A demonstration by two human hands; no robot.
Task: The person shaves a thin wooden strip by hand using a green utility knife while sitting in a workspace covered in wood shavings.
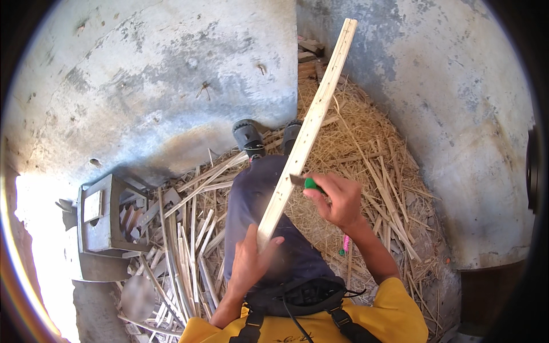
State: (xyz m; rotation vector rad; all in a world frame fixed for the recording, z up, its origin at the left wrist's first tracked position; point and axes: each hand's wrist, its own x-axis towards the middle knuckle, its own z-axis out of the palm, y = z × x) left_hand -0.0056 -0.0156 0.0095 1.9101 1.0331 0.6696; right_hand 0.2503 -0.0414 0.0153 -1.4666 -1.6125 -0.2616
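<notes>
A long pale strip of wood or split bamboo (309,128), marked with small dark spots, slants from my lap up toward the far wall. My left hand (250,260) is closed round its near end. In my right hand (338,200) is a knife (309,183) with a green handle, mostly hidden by the fingers. Its short dark blade meets the right edge of the strip, a little above my thigh. The strip crosses over my dark trousers (251,200).
Straw-like shavings (360,131) are heaped at the far right. Loose pale sticks (191,257) cover the floor to my left, beside an overturned grey wooden stool or frame (100,214). Worn plastered walls (171,74) meet in a corner ahead of my dark shoes (248,136).
</notes>
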